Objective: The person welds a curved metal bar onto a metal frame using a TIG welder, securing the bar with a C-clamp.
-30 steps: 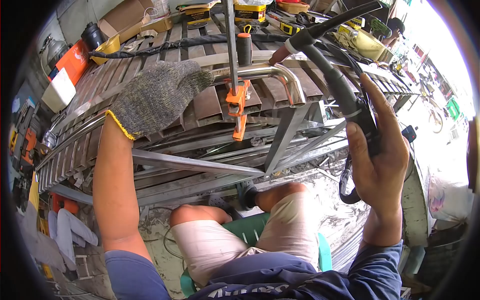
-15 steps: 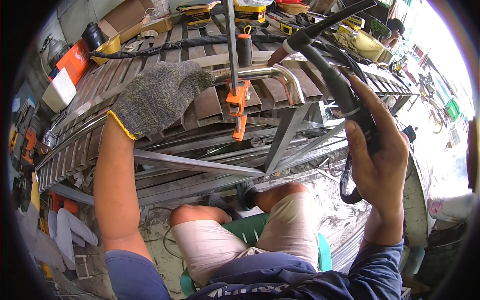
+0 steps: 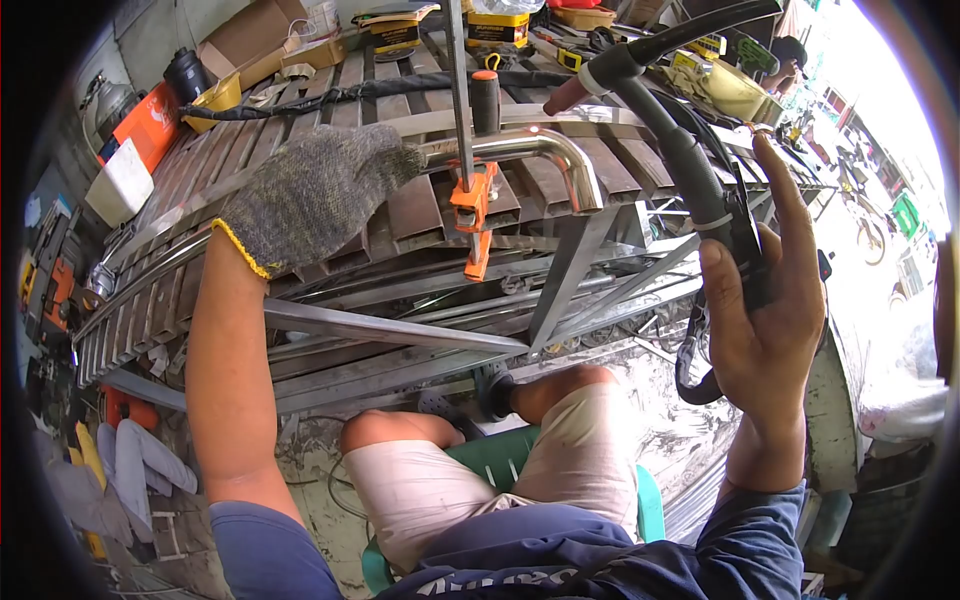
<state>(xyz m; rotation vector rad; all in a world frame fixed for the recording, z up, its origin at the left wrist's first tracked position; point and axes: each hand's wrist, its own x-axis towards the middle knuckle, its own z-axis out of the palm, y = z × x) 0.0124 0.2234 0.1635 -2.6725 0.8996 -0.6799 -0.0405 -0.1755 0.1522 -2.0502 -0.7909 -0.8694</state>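
My left hand wears a grey knit glove with a yellow cuff and is closed around the straight end of a shiny bent metal pipe. The pipe's far end curves down over the front edge of the slatted metal bench. An orange bar clamp grips the work beside the glove. Bare, my right hand holds a black TIG welding torch, index finger stretched along it. The torch's reddish nozzle is above the pipe bend, apart from it. A small bright spot shows on the pipe below the nozzle.
A black cable sleeve runs across the bench, behind an upright dark cylinder with an orange top. Yellow boxes and a cardboard box stand at the back. Metal lengths lie underneath. Another person is at far right.
My right hand has drawn the torch up and to the right, so its nozzle is farther from the pipe. Its index finger has straightened. My gloved left hand has barely moved.
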